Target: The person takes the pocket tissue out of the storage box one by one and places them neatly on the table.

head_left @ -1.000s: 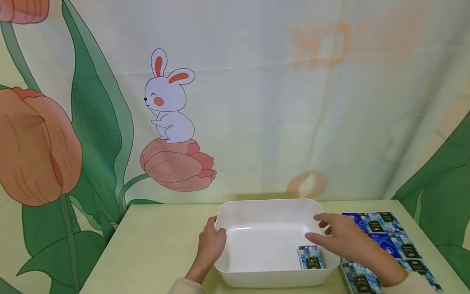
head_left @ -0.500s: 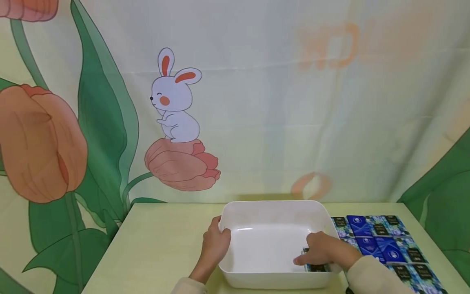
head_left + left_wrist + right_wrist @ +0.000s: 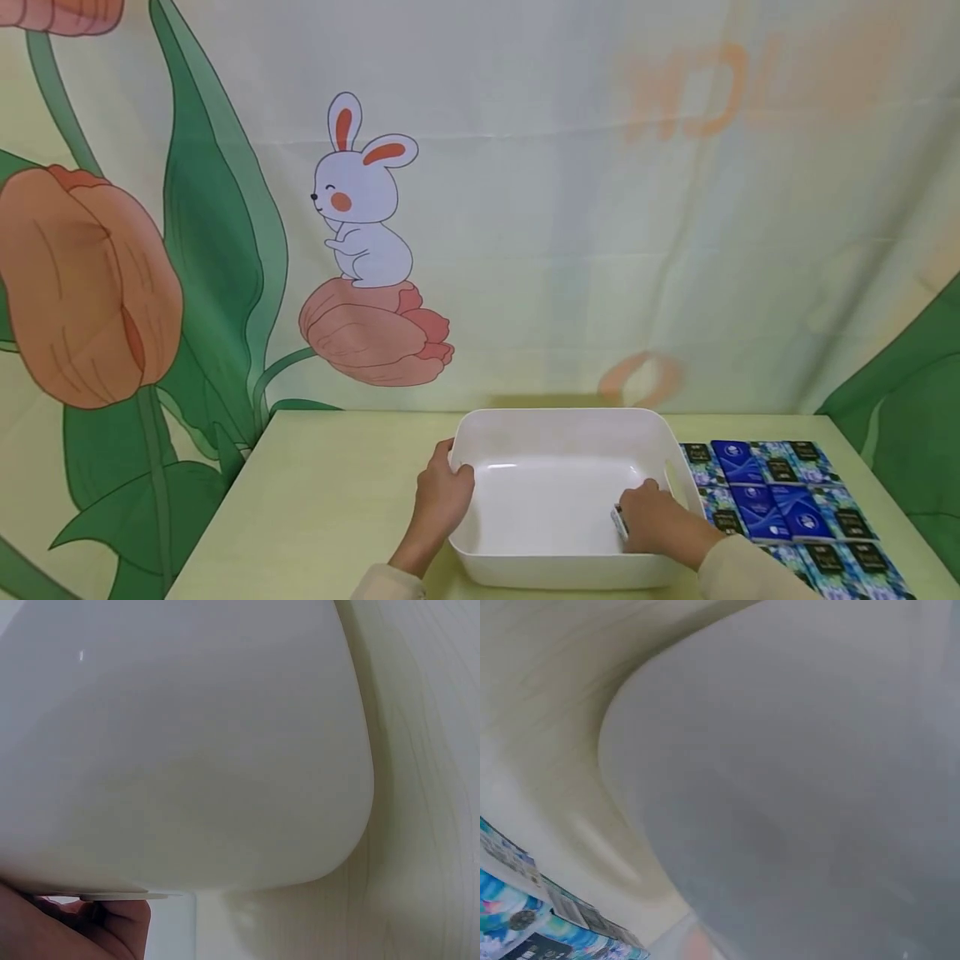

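Note:
A white plastic bin with rounded corners stands near the table's front. My left hand grips its left rim, thumb on the inside. In the left wrist view the bin's outer wall fills most of the frame, and part of my left hand curls at its rim. My right hand reaches over the right rim and holds a small tissue pack low in the front right corner. Only the pack's left edge shows; the hand covers the rest. In the right wrist view the bin's wall hides that hand.
Several tissue packs, some plain blue and some floral with black labels, lie in rows right of the bin. Pale table surface extends to the left. Behind stands a curtain printed with a rabbit and tulips.
My right hand has moved left and down from above the right rim into the bin, and has taken hold of the tissue pack there. The left hand keeps its grip on the rim.

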Motion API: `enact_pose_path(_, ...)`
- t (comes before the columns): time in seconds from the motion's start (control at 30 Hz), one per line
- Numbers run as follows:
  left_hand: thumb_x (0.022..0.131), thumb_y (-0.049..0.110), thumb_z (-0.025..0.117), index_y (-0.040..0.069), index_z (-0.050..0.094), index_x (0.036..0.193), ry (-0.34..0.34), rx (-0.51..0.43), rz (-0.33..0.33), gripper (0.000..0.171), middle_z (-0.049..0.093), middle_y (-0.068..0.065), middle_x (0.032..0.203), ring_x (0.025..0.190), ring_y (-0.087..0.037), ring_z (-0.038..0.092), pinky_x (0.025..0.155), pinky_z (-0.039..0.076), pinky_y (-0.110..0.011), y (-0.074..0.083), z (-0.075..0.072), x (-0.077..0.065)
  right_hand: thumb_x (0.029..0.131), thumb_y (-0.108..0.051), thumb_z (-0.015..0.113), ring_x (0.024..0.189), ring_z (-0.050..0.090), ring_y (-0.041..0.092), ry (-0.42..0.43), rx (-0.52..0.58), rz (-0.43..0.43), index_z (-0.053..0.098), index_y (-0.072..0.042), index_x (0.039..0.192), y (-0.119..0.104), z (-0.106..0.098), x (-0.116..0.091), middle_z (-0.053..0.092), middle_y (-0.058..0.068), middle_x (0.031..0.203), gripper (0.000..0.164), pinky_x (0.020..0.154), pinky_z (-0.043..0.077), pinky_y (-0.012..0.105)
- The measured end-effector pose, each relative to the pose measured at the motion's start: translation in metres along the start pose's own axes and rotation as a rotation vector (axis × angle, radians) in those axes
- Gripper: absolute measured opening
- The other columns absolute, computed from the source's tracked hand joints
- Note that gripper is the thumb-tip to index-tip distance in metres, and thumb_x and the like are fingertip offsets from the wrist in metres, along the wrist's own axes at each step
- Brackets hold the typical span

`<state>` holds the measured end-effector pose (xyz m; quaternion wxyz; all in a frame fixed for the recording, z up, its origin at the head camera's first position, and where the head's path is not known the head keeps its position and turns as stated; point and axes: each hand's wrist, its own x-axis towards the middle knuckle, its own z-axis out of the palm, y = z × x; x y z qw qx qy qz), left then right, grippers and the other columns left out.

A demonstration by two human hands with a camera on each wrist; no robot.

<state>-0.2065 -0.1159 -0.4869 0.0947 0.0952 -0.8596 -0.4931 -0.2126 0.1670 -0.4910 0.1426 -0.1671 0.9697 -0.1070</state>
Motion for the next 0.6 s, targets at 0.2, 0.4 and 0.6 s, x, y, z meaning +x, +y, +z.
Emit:
enact_pose_path(0.2,0.088,0.011,0.055,-0.001,0.055,0.136,-0.018,0.034,0.0,0.05,0.066,-0.026,0.117,0.093,-0.036,0.066,0.067,0.056,-0.052,0.0,-0.002,0.002,0.064,-0.021,0.085,0.087,0.054,0.03,0.143,0.078,0.08,0.062,0.009,0.123,-0.002,-0.02,-0.015,0.06,0.016,0.1,0.07,0.081,0.049,0.051)
enact_pose_path(0.4,0.087,0.013,0.055,-0.001,0.053,0.137,-0.018,0.046,-0.003,0.052,0.066,-0.027,0.118,0.092,-0.036,0.066,0.066,0.056,-0.05,-0.003,-0.009,0.006,0.068,-0.039,0.086,0.11,0.055,0.047,0.25,0.216,0.179,0.048,0.008,0.143,0.016,-0.057,-0.056,0.05,0.033,0.134,0.096,0.083,0.048,0.062)
enact_pose_path(0.6,0.088,0.014,0.055,-0.001,0.052,0.139,-0.019,0.025,-0.024,0.053,0.064,-0.027,0.122,0.094,-0.037,0.065,0.066,0.055,-0.051,-0.009,-0.013,0.006,0.081,-0.079,0.059,0.095,0.056,0.049,0.178,0.234,0.254,0.045,0.008,0.144,0.071,-0.068,-0.145,0.049,0.039,0.118,0.108,0.074,0.048,0.059)
